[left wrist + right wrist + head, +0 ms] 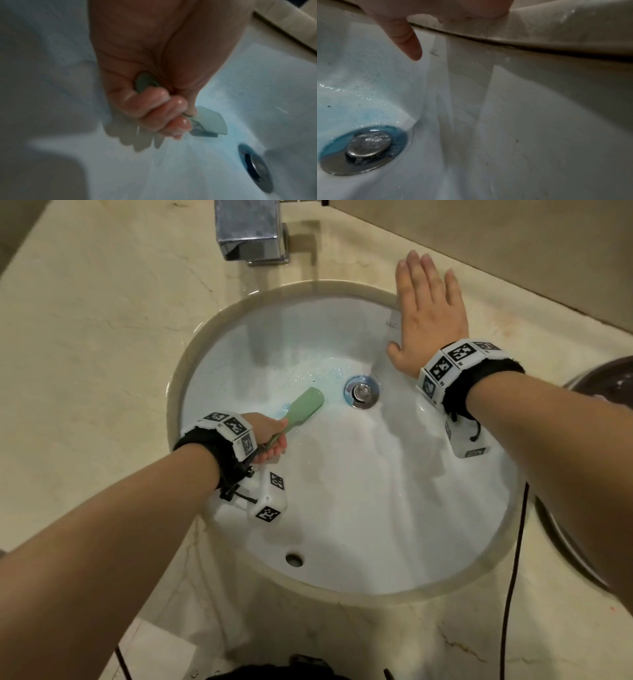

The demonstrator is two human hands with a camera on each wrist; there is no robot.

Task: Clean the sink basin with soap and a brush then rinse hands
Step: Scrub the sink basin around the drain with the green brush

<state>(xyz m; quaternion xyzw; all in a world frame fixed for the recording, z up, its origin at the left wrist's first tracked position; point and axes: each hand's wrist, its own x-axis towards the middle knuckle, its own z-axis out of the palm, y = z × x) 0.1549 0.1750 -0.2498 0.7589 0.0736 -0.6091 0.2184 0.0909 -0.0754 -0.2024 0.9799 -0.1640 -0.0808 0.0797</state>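
Observation:
A round white sink basin [359, 491] is set in a beige marble counter. My left hand [270, 436] grips the handle of a pale green brush [301, 409], whose head lies on the basin floor left of the metal drain [361, 391]. In the left wrist view my curled fingers [164, 111] wrap the brush [211, 121], near the drain [255, 167]. Blue soap [329, 371] smears the basin around the drain [366, 148]. My right hand [428, 309] lies flat, fingers straight, on the sink's back right rim. Its thumb [406, 39] hangs over the basin wall.
A chrome faucet [251, 231] stands behind the basin. An overflow hole [294, 559] sits at the near wall. A dark round bowl [603, 474] is at the right edge, with a black cable [513, 577] running down the counter. A wall rises at the back right.

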